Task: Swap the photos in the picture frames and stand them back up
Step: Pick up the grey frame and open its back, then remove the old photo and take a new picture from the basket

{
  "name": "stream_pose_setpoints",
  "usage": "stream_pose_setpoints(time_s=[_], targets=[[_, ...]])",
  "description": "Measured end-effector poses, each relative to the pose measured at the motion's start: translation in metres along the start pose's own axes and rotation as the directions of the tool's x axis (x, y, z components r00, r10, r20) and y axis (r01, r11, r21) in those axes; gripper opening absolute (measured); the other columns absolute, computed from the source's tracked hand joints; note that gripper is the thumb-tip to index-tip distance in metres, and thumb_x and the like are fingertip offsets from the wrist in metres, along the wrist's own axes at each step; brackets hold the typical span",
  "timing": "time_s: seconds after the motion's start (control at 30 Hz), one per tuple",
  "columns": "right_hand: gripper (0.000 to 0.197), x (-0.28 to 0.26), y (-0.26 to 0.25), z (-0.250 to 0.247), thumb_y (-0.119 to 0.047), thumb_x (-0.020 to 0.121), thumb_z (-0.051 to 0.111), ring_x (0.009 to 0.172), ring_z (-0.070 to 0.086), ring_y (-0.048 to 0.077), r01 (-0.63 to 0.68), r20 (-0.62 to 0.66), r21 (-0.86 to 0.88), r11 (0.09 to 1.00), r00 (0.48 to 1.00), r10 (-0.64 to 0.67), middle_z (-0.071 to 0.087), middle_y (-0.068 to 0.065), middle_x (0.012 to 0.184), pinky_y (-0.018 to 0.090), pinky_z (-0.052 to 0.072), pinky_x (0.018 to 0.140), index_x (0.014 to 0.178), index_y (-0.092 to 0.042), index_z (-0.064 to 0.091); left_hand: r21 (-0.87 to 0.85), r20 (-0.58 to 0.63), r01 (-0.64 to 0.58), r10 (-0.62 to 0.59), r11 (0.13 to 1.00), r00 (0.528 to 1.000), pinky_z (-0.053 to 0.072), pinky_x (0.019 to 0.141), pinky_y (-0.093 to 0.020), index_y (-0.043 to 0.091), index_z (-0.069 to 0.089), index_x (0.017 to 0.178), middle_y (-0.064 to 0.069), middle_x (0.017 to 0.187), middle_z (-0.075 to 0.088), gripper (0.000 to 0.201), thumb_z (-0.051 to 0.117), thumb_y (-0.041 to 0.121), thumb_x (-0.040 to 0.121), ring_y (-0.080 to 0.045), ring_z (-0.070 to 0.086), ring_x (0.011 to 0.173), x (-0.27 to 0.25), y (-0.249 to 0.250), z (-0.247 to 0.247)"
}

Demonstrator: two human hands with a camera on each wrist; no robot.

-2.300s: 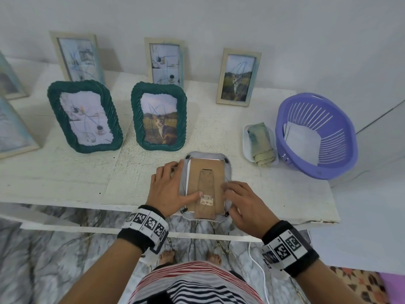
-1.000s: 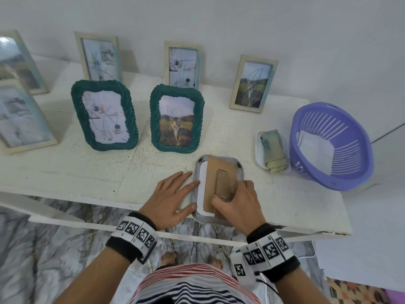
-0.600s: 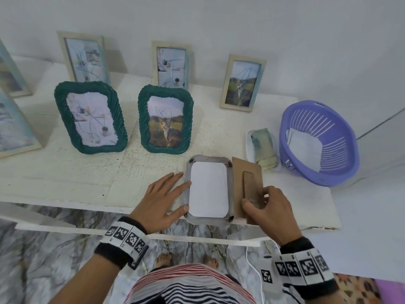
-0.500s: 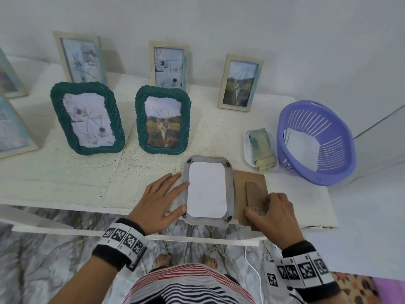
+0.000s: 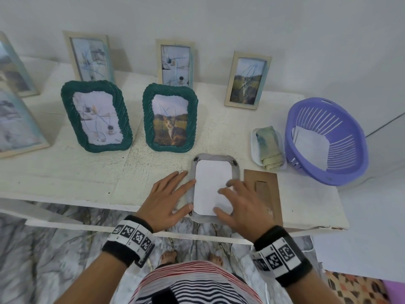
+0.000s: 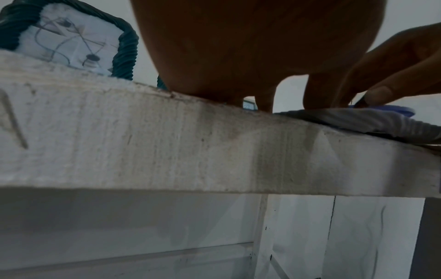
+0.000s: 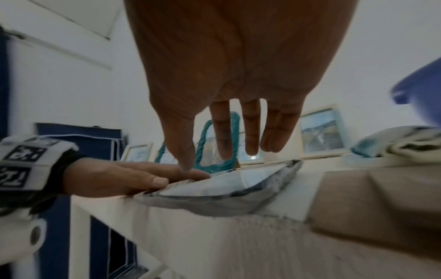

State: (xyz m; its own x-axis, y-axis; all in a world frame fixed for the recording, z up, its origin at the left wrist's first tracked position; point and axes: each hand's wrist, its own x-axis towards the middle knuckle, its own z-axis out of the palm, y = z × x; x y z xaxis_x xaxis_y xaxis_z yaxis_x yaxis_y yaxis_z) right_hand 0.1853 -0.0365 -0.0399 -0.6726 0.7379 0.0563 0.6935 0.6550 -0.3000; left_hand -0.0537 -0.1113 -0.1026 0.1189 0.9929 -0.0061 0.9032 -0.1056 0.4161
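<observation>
A grey picture frame (image 5: 235, 172) lies face down near the table's front edge, with the white back of its photo (image 5: 208, 181) showing. Its brown backing board (image 5: 268, 194) lies flat on the table just right of it. My left hand (image 5: 168, 198) lies flat on the table, its straight fingers and thumb against the frame's left edge (image 6: 358, 119). My right hand (image 5: 243, 202) is over the lower right of the photo with fingers spread and straight (image 7: 250, 132), holding nothing. Two green frames (image 5: 96, 116) (image 5: 169, 117) stand behind.
Three pale narrow frames (image 5: 175, 62) lean on the wall at the back, and larger ones (image 5: 15, 119) stand far left. A white dish with a folded cloth (image 5: 268, 148) and a purple basket (image 5: 350, 172) sit at the right. The frame slightly overhangs the table edge (image 6: 167, 141).
My right hand lifted the backing board off the frame, laid it on the table to the right, let go and moved left over the bare photo. The left hand stayed at the frame's edge.
</observation>
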Motion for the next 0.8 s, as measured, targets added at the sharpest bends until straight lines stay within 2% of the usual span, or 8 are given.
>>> stream_pose_setpoints(time_s=[0.1, 0.2, 0.43, 0.57, 0.67, 0.73, 0.8], targets=[[0.048, 0.01, -0.006, 0.011, -0.055, 0.074, 0.055, 0.088, 0.051, 0.025, 0.072, 0.132, -0.034, 0.997, 0.989, -0.067, 0.058, 0.003, 0.103, 0.037, 0.051, 0.068, 0.101, -0.017, 0.066, 0.005, -0.001, 0.001, -0.001, 1.0, 1.0, 0.009, 0.114, -0.031, 0.039, 0.021, 0.153, 0.008, 0.163, 0.011, 0.067, 0.023, 0.068, 0.093, -0.01, 0.001, 0.149, 0.001, 0.0, 0.0], [0.051, 0.013, -0.003, 0.015, -0.058, 0.072, 0.052, 0.084, 0.051, 0.025, 0.082, 0.177, -0.038, 0.996, 0.981, -0.074, 0.058, 0.004, 0.1, 0.037, 0.049, 0.067, 0.1, -0.017, 0.066, 0.011, -0.002, 0.005, -0.005, 1.0, 1.0, 0.01, 0.114, -0.032, 0.039, 0.021, 0.153, 0.008, 0.163, 0.013, 0.066, 0.023, 0.068, 0.093, -0.01, 0.002, 0.149, 0.001, 0.0, 0.001], [0.037, 0.005, -0.008, 0.014, -0.048, 0.078, 0.051, 0.083, 0.056, 0.024, 0.084, 0.137, -0.095, 0.992, 0.988, -0.07, 0.061, 0.005, 0.103, 0.036, 0.051, 0.061, 0.096, -0.019, 0.065, -0.016, -0.014, 0.02, -0.02, 1.0, 1.0, 0.01, 0.115, -0.03, 0.037, 0.012, 0.154, 0.01, 0.162, 0.014, 0.069, 0.024, 0.067, 0.093, -0.006, 0.001, 0.148, 0.001, 0.001, -0.001], [0.027, -0.002, -0.009, 0.014, -0.04, 0.083, 0.052, 0.084, 0.059, 0.025, 0.088, 0.1, -0.093, 0.992, 0.992, -0.078, 0.065, 0.005, 0.106, 0.034, 0.053, 0.061, 0.092, -0.019, 0.066, -0.03, 0.003, 0.03, -0.03, 0.999, 1.0, 0.008, 0.116, -0.029, 0.036, 0.009, 0.155, 0.012, 0.162, 0.011, 0.081, 0.027, 0.075, 0.087, -0.005, 0.0, 0.148, 0.001, 0.002, -0.005], [0.021, -0.004, -0.012, 0.011, -0.03, 0.089, 0.046, 0.074, 0.059, 0.023, 0.083, 0.071, -0.055, 0.995, 0.994, -0.079, 0.066, 0.001, 0.093, 0.034, 0.05, 0.06, 0.089, -0.018, 0.062, -0.035, 0.007, 0.042, -0.041, 0.999, 0.999, 0.006, 0.114, -0.027, 0.037, 0.008, 0.155, 0.013, 0.162, 0.009, 0.085, 0.028, 0.078, 0.084, -0.005, -0.001, 0.148, 0.002, 0.004, -0.004], [0.019, -0.005, -0.016, 0.007, -0.024, 0.091, 0.042, 0.062, 0.054, 0.021, 0.064, 0.029, -0.018, 0.998, 0.998, -0.064, 0.06, -0.001, 0.078, 0.033, 0.045, 0.052, 0.089, -0.017, 0.059, -0.028, -0.007, 0.059, -0.059, 0.998, 0.998, 0.009, 0.116, -0.03, 0.036, 0.009, 0.155, 0.012, 0.162, 0.01, 0.085, 0.029, 0.078, 0.084, -0.007, 0.002, 0.149, 0.002, 0.005, -0.001], [0.018, -0.005, -0.018, 0.004, -0.023, 0.09, 0.04, 0.054, 0.048, 0.018, 0.027, -0.029, 0.071, 0.997, 0.999, -0.025, 0.055, -0.002, 0.075, 0.033, 0.042, 0.045, 0.096, -0.016, 0.056, -0.018, -0.026, 0.071, -0.072, 0.997, 0.997, 0.013, 0.117, -0.034, 0.034, 0.01, 0.155, 0.01, 0.162, 0.013, 0.085, 0.031, 0.077, 0.085, -0.01, 0.005, 0.149, 0.003, 0.007, 0.003]])
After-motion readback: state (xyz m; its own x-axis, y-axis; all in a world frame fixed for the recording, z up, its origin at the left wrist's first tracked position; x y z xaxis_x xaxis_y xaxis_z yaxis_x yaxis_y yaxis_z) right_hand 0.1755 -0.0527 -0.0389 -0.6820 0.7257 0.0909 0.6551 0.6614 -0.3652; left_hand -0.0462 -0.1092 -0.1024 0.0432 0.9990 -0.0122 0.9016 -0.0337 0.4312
